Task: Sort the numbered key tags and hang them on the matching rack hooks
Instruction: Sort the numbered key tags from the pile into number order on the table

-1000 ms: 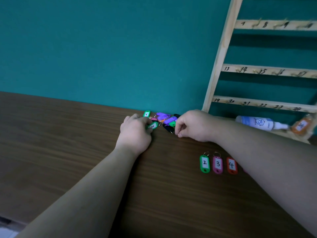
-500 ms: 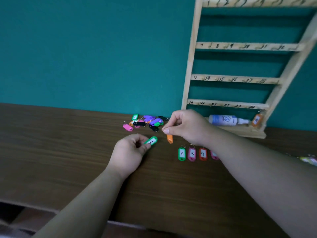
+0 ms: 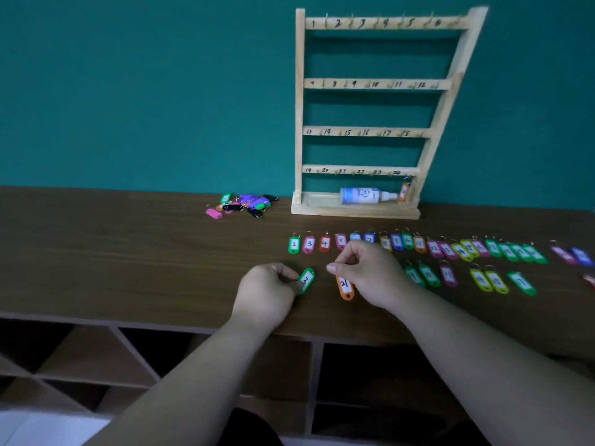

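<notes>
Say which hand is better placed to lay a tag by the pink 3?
Left. The left hand pinches the green 3 tag near the pink 3 tag; the right hand holds the orange 21 tag.

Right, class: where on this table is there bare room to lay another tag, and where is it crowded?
Bare: the wide table stretch left of the left hand, in front of the loose pile; also the strip between the rack base and the upper tag row. Crowded: right of the right hand, where the lower tag row sits close under the upper one.

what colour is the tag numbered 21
Orange; the right hand pinches the tag. Head view.
</notes>
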